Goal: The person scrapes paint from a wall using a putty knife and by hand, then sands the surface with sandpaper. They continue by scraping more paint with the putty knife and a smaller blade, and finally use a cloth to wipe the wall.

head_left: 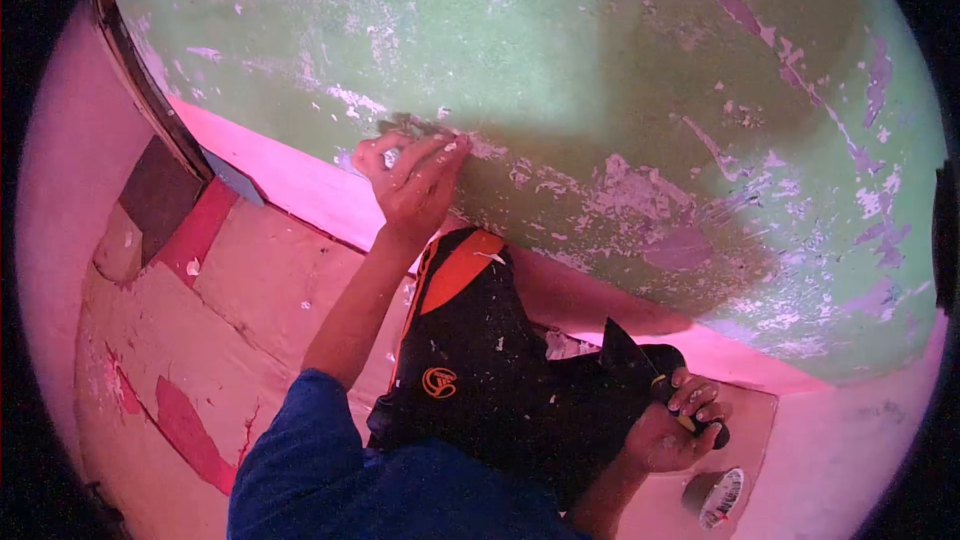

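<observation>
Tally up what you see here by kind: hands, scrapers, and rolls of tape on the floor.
Hands: 2 (left hand against the green wall, right hand gripping the tool)
Scraper: 1
Roll of tape: 1
Total: 4

Up above the bent knee, left hand on a straight arm, fingers bunched; down right of the knee, right hand clenched in a fist.
</observation>
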### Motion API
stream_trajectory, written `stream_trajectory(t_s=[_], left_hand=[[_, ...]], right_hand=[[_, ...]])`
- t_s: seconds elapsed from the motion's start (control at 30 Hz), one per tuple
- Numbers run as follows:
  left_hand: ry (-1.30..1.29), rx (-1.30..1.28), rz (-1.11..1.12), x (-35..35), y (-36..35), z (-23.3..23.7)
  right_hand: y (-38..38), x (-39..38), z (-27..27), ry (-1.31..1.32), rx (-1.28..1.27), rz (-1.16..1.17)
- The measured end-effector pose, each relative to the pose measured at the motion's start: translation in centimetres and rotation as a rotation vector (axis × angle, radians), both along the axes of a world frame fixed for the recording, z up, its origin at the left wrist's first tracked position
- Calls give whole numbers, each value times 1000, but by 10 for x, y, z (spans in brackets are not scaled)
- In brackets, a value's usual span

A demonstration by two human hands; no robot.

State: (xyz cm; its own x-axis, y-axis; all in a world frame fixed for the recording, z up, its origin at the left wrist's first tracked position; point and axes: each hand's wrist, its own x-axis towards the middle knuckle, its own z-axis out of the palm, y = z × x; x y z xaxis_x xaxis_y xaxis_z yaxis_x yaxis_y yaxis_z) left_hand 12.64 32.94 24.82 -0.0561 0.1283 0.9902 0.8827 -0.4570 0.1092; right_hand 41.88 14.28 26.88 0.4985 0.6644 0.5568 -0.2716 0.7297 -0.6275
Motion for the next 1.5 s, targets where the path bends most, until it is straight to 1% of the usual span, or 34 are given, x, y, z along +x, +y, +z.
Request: stream_trajectory(t_s=[0.03,0.1,0.17,0.2,0.27,0.33,0.4,0.47,0.53,0.57,0.6,0.67,0.7,0.77,0.8,0.87,0.9,0.93,0.97,1.0,1.03,1.07,1.1,1.13,1.17,1.2,1.23,1.27,1.3,1.33,1.37,1.4,1.47,1.5], left_hand=[[6,-12,24,0,0,3],[16,-31,32,5,-2,11],[-19,-191,183,14,-7,20],[-15,-192,173,17,-7,15],[-27,-373,-112,25,-13,-2],[22,-630,-371,42,-43,-14],[-252,-952,-764,68,-75,-16],[-1068,-1383,-1339,103,-115,-4],[-1269,-1411,-1479,131,-139,-8],[-1315,-1309,-1639,135,-140,-13],[-1315,-1313,-1640,138,-139,-13],[-1689,-1195,-1264,142,-132,-1],[-1696,-1193,-1264,143,-132,-4],[-2027,-1133,-1547,145,-129,-12],[-2025,-1139,-1548,146,-127,-13],[-2040,-1082,-1309,147,-121,-11],[-2044,-1088,-1309,148,-117,-16],[-1907,-1183,-1379,150,-114,-24],[-1764,-1273,-1447,152,-113,-30],[-1766,-1281,-1452,157,-114,-33],[-1746,-1327,-1427,165,-118,-35],[-1723,-1376,-1404,172,-123,-38],[-1684,-1413,-1367,175,-125,-53],[-1670,-1441,-1378,172,-128,-56],[-1685,-1479,-1383,165,-131,-58],[-1693,-1534,-1390,160,-131,-59],[-1600,-1448,-1377,157,-132,-49],[-1395,-1536,-1232,155,-126,-39],[-944,-1442,-1178,149,-124,-39],[-1120,-1480,-1229,147,-122,-34],[-1322,-1507,-1317,144,-124,-24],[-1244,-1475,-1378,143,-124,-22],[-1301,-1481,-1449,139,-119,-26],[-1243,-1524,-1438,137,-116,-26]], right_hand=[[1,-2,2,4,-1,-10],[4,-9,8,48,29,62],[6,-13,10,15,32,82],[6,-14,11,-20,40,117],[5,-14,11,-10,32,121],[4,-14,12,34,49,205],[5,-17,14,76,71,200],[5,-21,13,119,82,191],[10,-25,6,-45,148,111],[14,-31,4,-71,176,27],[11,-34,3,-71,174,24],[6,-35,4,101,149,81],[5,-36,3,96,146,83],[6,-36,-2,34,55,44],[2,-26,-10,34,54,39],[-11,-2,-22,-275,-376,263],[-14,0,-22,-231,-434,332],[-19,5,-24,-231,-444,327],[-26,11,-25,-206,-685,443],[-30,15,-26,-175,-922,556],[-28,12,-22,-116,-981,561],[-29,11,-19,-111,-986,546],[-31,12,-16,-206,-1080,526],[-34,12,-16,-293,-1173,502],[-41,19,-19,-309,-1164,492],[-49,33,-24,-270,-1168,451],[-60,52,-31,-269,-1124,366],[-74,66,-40,-266,-1087,272],[-82,79,-48,-292,-1079,41],[-90,92,-59,-316,-1090,-191],[-99,105,-75,-301,-1077,-260],[-112,114,-100,-291,-1060,-323],[-146,127,-184,-361,-1129,-381],[-168,126,-217,-391,-1250,-287]])
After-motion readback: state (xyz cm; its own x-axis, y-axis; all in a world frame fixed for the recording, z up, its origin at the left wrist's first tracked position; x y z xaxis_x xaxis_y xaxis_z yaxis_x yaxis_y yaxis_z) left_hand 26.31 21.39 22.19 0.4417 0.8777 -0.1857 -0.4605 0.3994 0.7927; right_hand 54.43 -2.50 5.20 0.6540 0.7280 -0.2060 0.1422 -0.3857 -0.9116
